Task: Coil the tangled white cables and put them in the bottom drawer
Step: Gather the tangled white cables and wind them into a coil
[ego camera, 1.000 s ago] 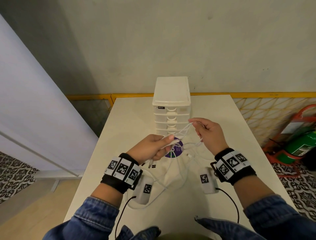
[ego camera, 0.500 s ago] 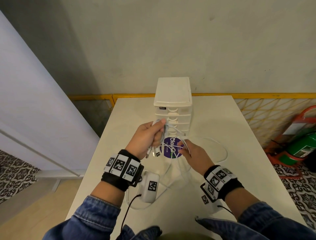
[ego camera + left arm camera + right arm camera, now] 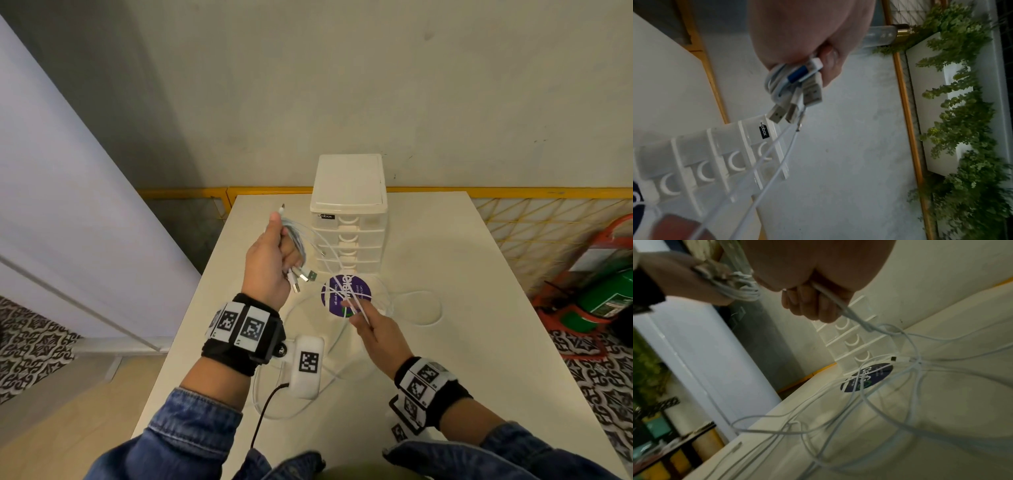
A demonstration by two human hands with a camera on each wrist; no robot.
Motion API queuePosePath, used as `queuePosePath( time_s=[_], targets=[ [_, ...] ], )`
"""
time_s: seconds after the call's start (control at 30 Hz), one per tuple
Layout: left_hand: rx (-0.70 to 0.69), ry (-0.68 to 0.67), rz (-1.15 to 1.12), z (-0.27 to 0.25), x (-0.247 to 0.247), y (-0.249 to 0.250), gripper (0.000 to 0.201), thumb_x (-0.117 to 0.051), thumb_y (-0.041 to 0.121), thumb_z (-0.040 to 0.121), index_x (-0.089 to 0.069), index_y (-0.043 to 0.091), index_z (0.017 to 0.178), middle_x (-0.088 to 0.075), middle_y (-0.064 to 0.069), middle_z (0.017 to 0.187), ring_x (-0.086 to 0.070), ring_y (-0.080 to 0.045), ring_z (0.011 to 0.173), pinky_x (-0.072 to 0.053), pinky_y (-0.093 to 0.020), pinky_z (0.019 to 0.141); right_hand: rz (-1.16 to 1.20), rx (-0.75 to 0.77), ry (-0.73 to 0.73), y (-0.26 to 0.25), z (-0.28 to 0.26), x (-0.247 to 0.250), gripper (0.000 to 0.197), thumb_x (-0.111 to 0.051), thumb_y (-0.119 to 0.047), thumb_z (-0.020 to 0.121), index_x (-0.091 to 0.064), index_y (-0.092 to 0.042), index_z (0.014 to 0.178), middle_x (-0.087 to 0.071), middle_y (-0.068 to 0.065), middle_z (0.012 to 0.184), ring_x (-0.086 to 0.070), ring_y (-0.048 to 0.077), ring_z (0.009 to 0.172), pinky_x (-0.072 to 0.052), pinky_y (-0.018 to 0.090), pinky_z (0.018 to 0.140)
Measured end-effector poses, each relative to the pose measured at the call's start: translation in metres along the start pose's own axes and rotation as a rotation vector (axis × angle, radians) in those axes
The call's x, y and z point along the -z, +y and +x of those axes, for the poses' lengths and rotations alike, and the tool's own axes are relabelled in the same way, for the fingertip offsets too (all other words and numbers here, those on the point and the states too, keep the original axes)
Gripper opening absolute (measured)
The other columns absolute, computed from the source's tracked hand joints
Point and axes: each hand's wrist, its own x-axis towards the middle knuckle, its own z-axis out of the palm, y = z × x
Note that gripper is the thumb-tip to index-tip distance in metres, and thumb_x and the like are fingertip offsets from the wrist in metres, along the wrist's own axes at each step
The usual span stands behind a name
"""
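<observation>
From the head view, we are looking down at a white table [image 3: 462, 274] with a small white drawer unit [image 3: 349, 205] standing at its far side. All its drawers are appearing closed, also the bottom drawer [image 3: 346, 265]. Our left hand [image 3: 270, 263] is raised to the left of the unit and its fingers are curling around a bundle of the white cables [image 3: 294, 240], with the USB plugs [image 3: 301, 277] hanging out under the fist. Our right hand [image 3: 376, 329] is lower, above a round purple sticker [image 3: 337, 291] on the table, and it is pinching a few strands that are running up to the left hand. More cable is lying in loose loops on the table around and between our hands.

From the left wrist view, the left hand [image 3: 807, 32] is gripping the folded cables [image 3: 774, 84] tightly; several metal USB plugs [image 3: 812, 94] are sticking out below the fingers. Two strands are stretching down in front of the drawer unit [image 3: 715, 162].

From the right wrist view, the right hand [image 3: 813, 301] is closing its fingers on some strands of the cables [image 3: 859, 402], which are spreading below it in a tangle over the table [image 3: 951, 410] and the sticker [image 3: 877, 374]. The drawer unit [image 3: 857, 337] is standing just behind the sticker. The left hand [image 3: 694, 280] with its bundle is blurred at the top left.
</observation>
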Motion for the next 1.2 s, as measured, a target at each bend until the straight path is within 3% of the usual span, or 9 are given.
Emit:
queuePosePath(
  time_s=[0.13, 0.23, 0.33, 0.47, 0.6, 0.7, 0.83, 0.97, 1.2],
  targets=[
    [-0.013, 0.023, -0.108, -0.001, -0.007, -0.006, 0.043, -0.037, 0.045, 0.096, -0.042, 0.018, 0.063, -0.027, 0.007, 0.042, -0.021, -0.007, 0.037, -0.025, -0.021, 0.043, -0.136, 0.079, -0.126, -0.012, -0.005, -0.005, 0.056, -0.013, -0.053, 0.092, -0.053, -0.028, 0.122, -0.05, -0.044, 0.061, -0.05, -0.014, 0.056, -0.03, 0.009, 0.055],
    [-0.005, 0.081, -0.16, -0.001, -0.01, -0.01, 0.041, -0.037, 0.047, 0.095, -0.046, 0.017, 0.068, -0.028, 0.007, 0.046, -0.023, -0.008, 0.042, -0.029, -0.021, 0.047, -0.204, 0.059, -0.225, -0.02, -0.003, -0.008, 0.048, -0.011, -0.046, 0.096, -0.049, -0.032, 0.122, -0.056, -0.012, 0.054, -0.053, -0.001, 0.057, -0.043, 0.025, 0.065],
    [-0.018, 0.164, -0.197, 0.001, -0.011, -0.013, 0.035, -0.04, 0.042, 0.097, -0.048, 0.016, 0.075, -0.032, 0.007, 0.051, -0.028, -0.008, 0.046, -0.03, -0.022, 0.054, -0.278, 0.089, -0.342, -0.022, 0.0, -0.012, 0.056, -0.006, -0.054, 0.092, -0.045, -0.033, 0.126, -0.071, 0.004, 0.095, -0.065, 0.023, 0.087, -0.05, 0.041, 0.081],
    [-0.076, 0.228, -0.091, 0.003, -0.007, -0.017, 0.033, -0.039, 0.038, 0.098, -0.05, 0.017, 0.076, -0.046, 0.005, 0.056, -0.039, -0.008, 0.048, -0.036, -0.022, 0.055, -0.344, 0.151, -0.471, -0.028, 0.002, -0.015, 0.044, -0.032, -0.031, 0.095, -0.039, -0.024, 0.138, -0.064, 0.012, 0.119, -0.06, 0.033, 0.103, -0.047, 0.044, 0.088],
    [-0.159, 0.303, 0.146, -0.001, -0.004, -0.022, 0.047, -0.038, 0.033, 0.099, -0.059, 0.023, 0.059, -0.049, 0.0, 0.06, -0.042, -0.011, 0.051, -0.038, -0.026, 0.053, -0.432, 0.249, -0.493, -0.036, 0.006, -0.009, 0.05, -0.028, -0.032, 0.089, -0.041, -0.026, 0.137, -0.065, 0.012, 0.115, -0.061, 0.032, 0.099, -0.049, 0.041, 0.084],
    [-0.198, 0.327, 0.347, -0.001, 0.0, -0.032, 0.044, -0.037, 0.034, 0.099, -0.054, 0.015, 0.063, -0.046, -0.003, 0.058, -0.041, -0.012, 0.048, -0.038, -0.028, 0.049, -0.435, 0.376, -0.449, -0.039, 0.007, -0.007, 0.057, -0.021, -0.044, 0.085, -0.052, -0.022, 0.127, -0.07, 0.011, 0.094, -0.064, 0.03, 0.083, -0.05, 0.036, 0.07],
    [-0.238, 0.209, 0.714, 0.0, 0.005, -0.044, 0.042, -0.042, 0.029, 0.098, -0.051, 0.01, 0.062, -0.048, -0.007, 0.053, -0.044, -0.014, 0.043, -0.039, -0.025, 0.045, -0.367, 0.415, -0.379, -0.045, 0.012, 0.002, 0.055, -0.026, -0.052, 0.089, -0.065, -0.019, 0.109, -0.072, 0.007, 0.087, -0.064, 0.024, 0.073, -0.044, 0.028, 0.065],
    [-0.029, -0.082, 1.049, 0.002, 0.019, -0.052, 0.031, -0.05, 0.029, 0.095, -0.049, 0.003, 0.078, -0.053, 0.0, 0.052, -0.049, -0.008, 0.04, -0.042, -0.025, 0.046, -0.282, 0.405, -0.235, -0.053, 0.024, 0.025, 0.048, -0.035, -0.053, 0.089, -0.071, -0.021, 0.088, -0.071, -0.001, 0.075, -0.057, 0.012, 0.062, -0.048, 0.03, 0.06],
    [0.257, -0.408, 0.885, -0.02, 0.002, -0.054, 0.038, -0.036, 0.033, 0.099, -0.045, 0.011, 0.069, -0.045, 0.001, 0.046, -0.041, -0.015, 0.041, -0.038, -0.027, 0.053, 0.015, 0.237, 0.007, -0.058, 0.045, 0.059, 0.004, -0.065, -0.029, 0.084, -0.062, -0.026, 0.085, -0.061, -0.023, 0.062, -0.057, 0.005, 0.059, -0.044, 0.02, 0.061]
  ],
)
